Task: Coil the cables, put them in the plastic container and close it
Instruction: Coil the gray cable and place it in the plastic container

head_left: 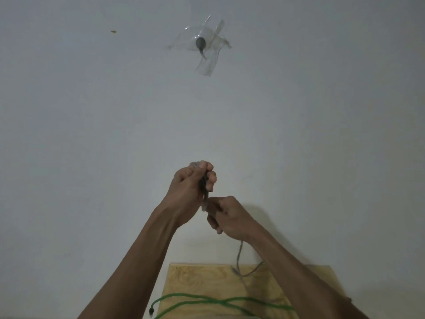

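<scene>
Both hands are raised in front of a pale wall. My left hand [188,192] is closed around a bundle of grey cable [203,185] wound into loops. Just below it, my right hand [227,215] pinches the same grey cable, whose loose end hangs down [239,259] to the wooden table [195,284]. A green cable [207,301] lies in loose curves across the table, its dark plug [151,310] at the left edge. No plastic container is in view.
The wooden table is small and stands against the wall at the bottom of the view. High on the wall a grey knob [200,43] is held under strips of clear tape.
</scene>
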{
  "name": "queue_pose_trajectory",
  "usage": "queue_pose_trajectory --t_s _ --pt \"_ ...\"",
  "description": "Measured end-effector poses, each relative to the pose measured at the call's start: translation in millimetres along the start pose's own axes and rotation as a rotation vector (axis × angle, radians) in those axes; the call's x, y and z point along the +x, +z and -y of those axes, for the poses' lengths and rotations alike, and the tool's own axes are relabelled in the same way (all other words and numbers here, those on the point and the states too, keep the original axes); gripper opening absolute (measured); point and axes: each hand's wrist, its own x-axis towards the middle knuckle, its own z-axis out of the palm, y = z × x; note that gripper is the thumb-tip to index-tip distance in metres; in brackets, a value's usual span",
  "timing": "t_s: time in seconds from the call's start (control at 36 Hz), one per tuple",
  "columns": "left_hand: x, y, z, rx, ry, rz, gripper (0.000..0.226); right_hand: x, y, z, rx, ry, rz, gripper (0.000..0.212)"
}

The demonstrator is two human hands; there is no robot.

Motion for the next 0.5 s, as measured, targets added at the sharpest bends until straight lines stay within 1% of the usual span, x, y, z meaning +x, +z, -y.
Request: queue_pose_trajectory --t_s 0.06,0.11,0.22,0.28,0.33,0.39,0.44,0.5 --pt "7.8 -4.1 -0.1 0.038 0.047 -0.086 0.026 -5.4 2.5 -2.4 0.005 0.012 0.029 0.02" --pt "13.7 -9.8 -0.8 0.089 0.074 -0.122 0.025 -9.7 1.9 -7.0 -0.002 -0.008 0.044 0.022" --pt "17.3 -17.9 -1.0 0.19 0.072 -0.107 0.023 -12.9 -1.6 -8.1 -0.191 -0.089 0.013 0.029" --pt "15.7 -21.4 0.3 0.344 0.087 -0.088 0.022 -12.8 -8.3 -1.7 -0.348 -0.122 -0.012 0.027" --pt "13.6 -24.4 4.1 0.572 0.108 -0.051 0.023 -12.0 -19.5 11.5 -0.496 -0.157 -0.04 0.024" --pt "8.4 -24.5 7.3 0.763 0.085 0.014 0.025 -10.3 -32.2 29.6 -0.519 -0.222 -0.071 0.016" --pt "0.3 -21.0 8.4 0.802 0.019 0.094 0.033 -6.7 -44.6 47.4 -0.476 -0.286 -0.071 0.008" --pt "-9.1 -14.9 8.2 0.703 -0.08 0.14 0.041 -2.2 -56.7 60.8 -0.385 -0.302 -0.039 0.004"
